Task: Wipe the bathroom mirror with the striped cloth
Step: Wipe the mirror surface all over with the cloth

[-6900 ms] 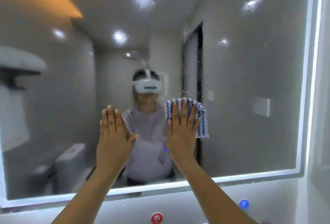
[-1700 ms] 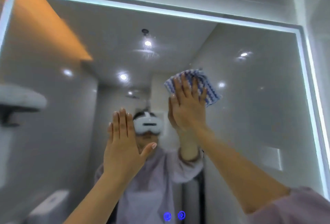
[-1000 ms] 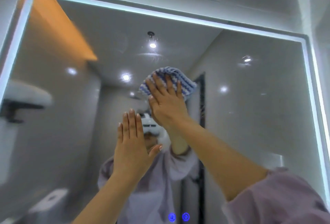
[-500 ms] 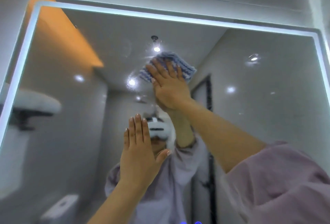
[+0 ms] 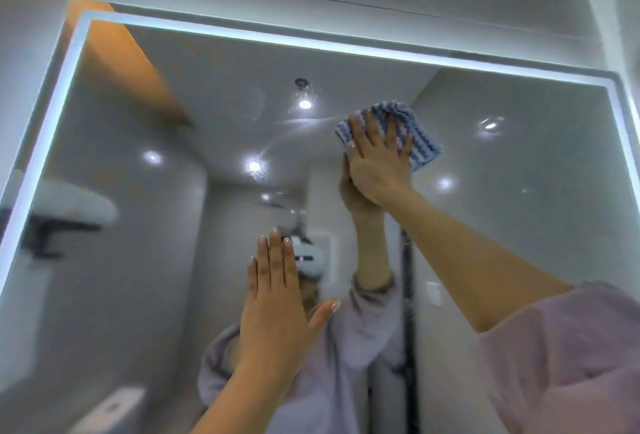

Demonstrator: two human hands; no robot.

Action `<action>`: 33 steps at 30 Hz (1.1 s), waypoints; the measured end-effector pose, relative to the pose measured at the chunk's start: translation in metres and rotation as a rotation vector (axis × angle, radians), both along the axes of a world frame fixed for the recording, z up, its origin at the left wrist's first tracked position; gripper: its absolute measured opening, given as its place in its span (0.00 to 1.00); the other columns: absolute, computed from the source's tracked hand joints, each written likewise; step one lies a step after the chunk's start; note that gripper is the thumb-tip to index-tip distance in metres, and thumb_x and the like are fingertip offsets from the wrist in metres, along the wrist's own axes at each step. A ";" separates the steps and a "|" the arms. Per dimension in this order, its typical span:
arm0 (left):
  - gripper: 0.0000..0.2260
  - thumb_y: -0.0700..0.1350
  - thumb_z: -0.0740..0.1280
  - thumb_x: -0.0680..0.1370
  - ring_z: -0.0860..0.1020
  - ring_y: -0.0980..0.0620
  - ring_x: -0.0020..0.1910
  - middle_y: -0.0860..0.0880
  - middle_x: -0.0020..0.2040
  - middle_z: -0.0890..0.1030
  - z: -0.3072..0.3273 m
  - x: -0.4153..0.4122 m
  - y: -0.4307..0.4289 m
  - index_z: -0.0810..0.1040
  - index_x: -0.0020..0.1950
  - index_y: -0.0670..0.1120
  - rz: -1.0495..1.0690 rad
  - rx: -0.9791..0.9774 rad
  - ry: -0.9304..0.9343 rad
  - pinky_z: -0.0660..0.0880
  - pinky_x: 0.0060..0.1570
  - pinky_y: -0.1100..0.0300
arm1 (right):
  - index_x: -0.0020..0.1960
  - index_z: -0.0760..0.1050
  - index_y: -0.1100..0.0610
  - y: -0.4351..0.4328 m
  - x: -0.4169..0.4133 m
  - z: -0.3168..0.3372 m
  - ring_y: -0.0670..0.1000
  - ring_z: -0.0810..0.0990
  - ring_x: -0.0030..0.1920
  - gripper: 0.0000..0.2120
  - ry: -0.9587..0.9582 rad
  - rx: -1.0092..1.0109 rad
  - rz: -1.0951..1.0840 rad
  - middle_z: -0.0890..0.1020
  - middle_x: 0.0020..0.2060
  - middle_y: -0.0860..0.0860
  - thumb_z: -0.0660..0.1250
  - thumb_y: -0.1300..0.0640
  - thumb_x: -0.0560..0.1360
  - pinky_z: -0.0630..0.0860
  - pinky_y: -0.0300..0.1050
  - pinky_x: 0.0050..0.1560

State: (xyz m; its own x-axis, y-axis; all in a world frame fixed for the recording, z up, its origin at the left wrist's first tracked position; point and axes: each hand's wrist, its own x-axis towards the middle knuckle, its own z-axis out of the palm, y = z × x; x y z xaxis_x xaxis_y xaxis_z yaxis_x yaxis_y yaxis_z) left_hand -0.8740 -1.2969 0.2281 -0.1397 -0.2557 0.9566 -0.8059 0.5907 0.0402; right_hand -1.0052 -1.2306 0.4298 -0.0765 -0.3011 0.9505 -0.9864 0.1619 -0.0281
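Bathroom mirror (image 5: 519,212), upper middle: right hand (image 5: 379,163), fingers flat, presses the striped cloth (image 5: 417,132) on the glass. It has swept back right since half a second ago. Left hand (image 5: 277,298) is open and raised lower down. Top band is mid-wipe; the upper corners likely remain.

Presses a blue-and-white striped cloth (image 5: 417,127) against the upper glass of a light-rimmed rectangular mirror (image 5: 519,219) with the right hand (image 5: 379,165), fingers straight; holds the left hand (image 5: 273,316) flat, lower down.
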 end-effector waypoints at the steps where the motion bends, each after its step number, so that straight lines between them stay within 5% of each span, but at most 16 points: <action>1: 0.46 0.70 0.53 0.71 0.54 0.40 0.75 0.37 0.76 0.54 0.000 0.000 0.000 0.54 0.74 0.35 -0.001 -0.005 -0.002 0.45 0.72 0.51 | 0.78 0.43 0.44 -0.003 0.010 0.000 0.53 0.37 0.77 0.24 0.065 0.045 0.020 0.42 0.78 0.43 0.44 0.48 0.83 0.31 0.59 0.73; 7: 0.46 0.71 0.50 0.72 0.52 0.41 0.75 0.37 0.76 0.53 -0.002 0.001 -0.002 0.53 0.75 0.34 0.026 0.005 -0.010 0.43 0.73 0.52 | 0.78 0.42 0.43 -0.023 0.060 0.007 0.54 0.33 0.76 0.24 0.306 0.175 0.020 0.41 0.77 0.43 0.42 0.47 0.83 0.29 0.60 0.72; 15: 0.46 0.71 0.48 0.72 0.53 0.41 0.75 0.37 0.76 0.53 -0.002 0.000 -0.005 0.54 0.74 0.34 0.021 -0.040 -0.001 0.49 0.72 0.48 | 0.77 0.42 0.41 -0.012 0.040 0.019 0.51 0.36 0.77 0.23 0.386 0.215 0.071 0.43 0.77 0.42 0.41 0.47 0.83 0.32 0.55 0.74; 26: 0.46 0.70 0.51 0.71 0.50 0.41 0.76 0.37 0.76 0.52 -0.001 0.001 -0.007 0.53 0.74 0.34 0.019 -0.034 -0.017 0.47 0.73 0.49 | 0.78 0.42 0.43 0.019 -0.059 0.008 0.53 0.38 0.77 0.25 -0.028 0.028 -0.042 0.42 0.78 0.43 0.45 0.46 0.83 0.33 0.56 0.73; 33: 0.46 0.70 0.49 0.71 0.49 0.42 0.76 0.37 0.76 0.52 0.000 0.001 -0.005 0.52 0.75 0.34 0.028 -0.029 -0.009 0.43 0.73 0.51 | 0.75 0.60 0.47 0.008 -0.046 -0.136 0.58 0.56 0.76 0.24 0.620 0.195 -0.002 0.62 0.76 0.49 0.49 0.48 0.80 0.50 0.61 0.73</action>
State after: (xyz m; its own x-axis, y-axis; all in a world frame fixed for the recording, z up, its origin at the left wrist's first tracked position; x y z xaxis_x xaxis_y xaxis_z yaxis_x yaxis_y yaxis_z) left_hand -0.8735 -1.3023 0.2279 -0.1415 -0.2319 0.9624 -0.8226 0.5684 0.0160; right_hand -1.0514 -1.2222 0.2939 0.4682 -0.4727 0.7466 -0.8098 0.1085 0.5766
